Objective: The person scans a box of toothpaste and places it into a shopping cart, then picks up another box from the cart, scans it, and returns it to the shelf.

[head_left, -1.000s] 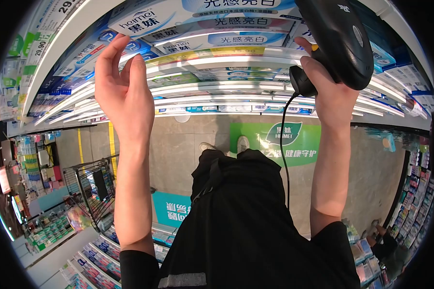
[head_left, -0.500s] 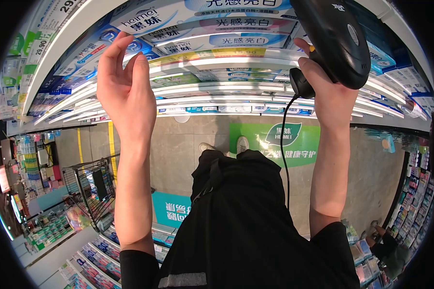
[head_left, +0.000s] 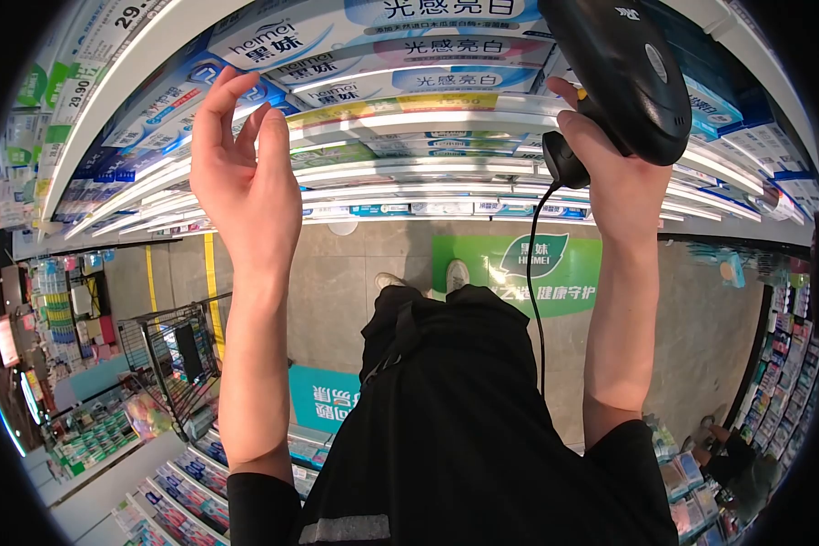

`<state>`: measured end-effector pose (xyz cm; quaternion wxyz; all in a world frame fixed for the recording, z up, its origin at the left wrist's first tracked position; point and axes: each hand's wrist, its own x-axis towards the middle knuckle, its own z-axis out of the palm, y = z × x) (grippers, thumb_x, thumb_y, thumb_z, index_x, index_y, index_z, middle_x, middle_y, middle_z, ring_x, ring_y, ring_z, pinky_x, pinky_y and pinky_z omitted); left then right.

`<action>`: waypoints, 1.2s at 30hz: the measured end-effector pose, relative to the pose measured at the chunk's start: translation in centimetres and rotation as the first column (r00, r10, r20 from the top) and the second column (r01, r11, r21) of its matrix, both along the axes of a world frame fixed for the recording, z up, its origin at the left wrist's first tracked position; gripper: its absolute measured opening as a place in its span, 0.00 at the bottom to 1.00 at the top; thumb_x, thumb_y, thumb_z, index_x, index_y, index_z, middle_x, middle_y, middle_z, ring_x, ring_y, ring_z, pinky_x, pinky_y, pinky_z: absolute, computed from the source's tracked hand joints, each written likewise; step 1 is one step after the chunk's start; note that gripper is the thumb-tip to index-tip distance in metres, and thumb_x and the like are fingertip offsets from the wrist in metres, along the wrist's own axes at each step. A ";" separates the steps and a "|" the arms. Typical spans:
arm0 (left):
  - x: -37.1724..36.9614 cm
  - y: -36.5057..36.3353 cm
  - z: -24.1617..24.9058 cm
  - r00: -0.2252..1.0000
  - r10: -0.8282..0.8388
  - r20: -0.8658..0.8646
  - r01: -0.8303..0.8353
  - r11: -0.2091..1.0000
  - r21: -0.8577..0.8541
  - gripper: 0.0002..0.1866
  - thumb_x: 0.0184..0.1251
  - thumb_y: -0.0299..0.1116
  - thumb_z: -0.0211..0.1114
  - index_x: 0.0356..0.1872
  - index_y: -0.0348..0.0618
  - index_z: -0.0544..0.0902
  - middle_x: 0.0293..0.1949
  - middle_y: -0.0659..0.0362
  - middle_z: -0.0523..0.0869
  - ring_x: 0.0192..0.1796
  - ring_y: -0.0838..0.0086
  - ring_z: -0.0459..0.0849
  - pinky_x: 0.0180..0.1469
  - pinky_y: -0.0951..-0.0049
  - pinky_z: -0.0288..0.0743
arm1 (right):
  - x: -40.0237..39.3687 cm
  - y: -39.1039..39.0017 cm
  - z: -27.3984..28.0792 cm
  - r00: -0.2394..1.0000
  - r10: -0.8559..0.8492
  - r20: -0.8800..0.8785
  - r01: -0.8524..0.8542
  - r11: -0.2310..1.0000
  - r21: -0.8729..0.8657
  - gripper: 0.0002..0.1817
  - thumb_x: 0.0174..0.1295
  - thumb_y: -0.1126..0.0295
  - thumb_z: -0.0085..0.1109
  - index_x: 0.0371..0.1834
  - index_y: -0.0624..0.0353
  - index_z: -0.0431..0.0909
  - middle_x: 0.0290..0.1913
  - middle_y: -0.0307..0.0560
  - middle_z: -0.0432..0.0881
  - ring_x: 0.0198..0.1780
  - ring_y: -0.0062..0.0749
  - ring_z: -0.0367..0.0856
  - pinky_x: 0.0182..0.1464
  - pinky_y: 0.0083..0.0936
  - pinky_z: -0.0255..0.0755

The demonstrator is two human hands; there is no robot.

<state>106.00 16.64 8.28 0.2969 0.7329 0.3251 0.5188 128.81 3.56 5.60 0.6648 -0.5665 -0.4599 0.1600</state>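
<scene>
My right hand (head_left: 623, 187) grips a black barcode scanner (head_left: 642, 91), its thumb and a fingertip showing at the left side of the handle. A black cable (head_left: 533, 264) runs from the handle's base down past my clothing. My left hand (head_left: 241, 164) is raised empty before the shelf, fingers slightly curled and apart from the thumb. Close beyond its fingertips are blue-and-white boxes (head_left: 168, 114). Between the two hands lie stacked Heimei toothpaste boxes (head_left: 446, 80), white with blue and pink print. Below them runs a yellow price strip (head_left: 409, 107).
White shelf edges (head_left: 400, 173) curve across in front of me. A green floor sticker (head_left: 519, 273) lies by my shoes. Behind on the left stands a black wire cart (head_left: 168, 359). A person (head_left: 742, 464) is at the lower right, near stocked shelves.
My left hand has shifted slightly right and down, still empty. The scanner in my right hand has moved a little to the left.
</scene>
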 end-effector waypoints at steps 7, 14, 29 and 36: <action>0.4 -0.1 -0.4 0.999 -0.045 -0.009 0.045 0.999 0.006 0.15 0.62 0.19 0.56 0.50 0.35 0.75 0.60 0.48 0.71 0.60 0.70 0.72 0.57 0.72 0.71 | -0.3 0.0 0.3 1.000 -0.002 -0.005 0.001 1.000 -0.019 0.23 0.49 0.86 0.57 0.52 0.63 0.75 0.46 0.49 0.81 0.50 0.38 0.81 0.51 0.29 0.73; 0.7 -0.3 -0.7 0.997 -0.079 -0.016 0.079 0.996 0.029 0.15 0.62 0.18 0.56 0.50 0.35 0.75 0.60 0.48 0.71 0.60 0.69 0.73 0.57 0.72 0.71 | -0.8 0.7 0.6 0.999 -0.024 -0.041 0.028 0.995 0.092 0.06 0.46 0.82 0.57 0.29 0.64 0.75 0.20 0.31 0.72 0.23 0.12 0.66 0.26 0.14 0.61; 1.5 -0.5 -0.7 0.996 -0.086 -0.036 0.087 0.996 0.037 0.15 0.61 0.18 0.55 0.50 0.36 0.75 0.60 0.46 0.71 0.61 0.67 0.72 0.58 0.70 0.71 | -0.5 0.1 0.5 0.999 0.003 0.052 -0.003 1.000 0.008 0.23 0.48 0.86 0.56 0.52 0.66 0.75 0.48 0.51 0.81 0.50 0.34 0.80 0.51 0.26 0.72; 1.5 -0.4 -0.8 0.995 -0.088 -0.037 0.089 0.996 0.026 0.15 0.61 0.18 0.55 0.50 0.36 0.75 0.61 0.46 0.70 0.61 0.67 0.72 0.59 0.70 0.71 | -0.5 0.1 0.8 0.996 -0.018 0.082 0.022 0.999 -0.048 0.23 0.48 0.85 0.57 0.51 0.65 0.75 0.47 0.50 0.82 0.48 0.31 0.81 0.51 0.23 0.71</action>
